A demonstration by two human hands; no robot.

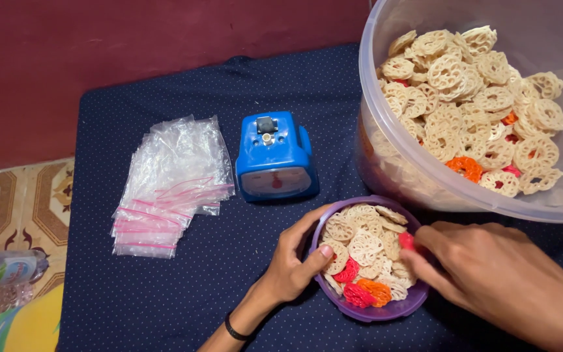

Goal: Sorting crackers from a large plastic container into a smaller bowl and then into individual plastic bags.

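The right hand (496,274) pinches a small red cracker piece (406,240) in its fingers above the purple bowl (386,311), which the left hand (294,261) grips at nine o'clock. The lattice crackers (363,248) look light, brittle, best lifted by their edges. Open cloth lies at seven o'clock; the big clear tub (392,163) crowds one o'clock.
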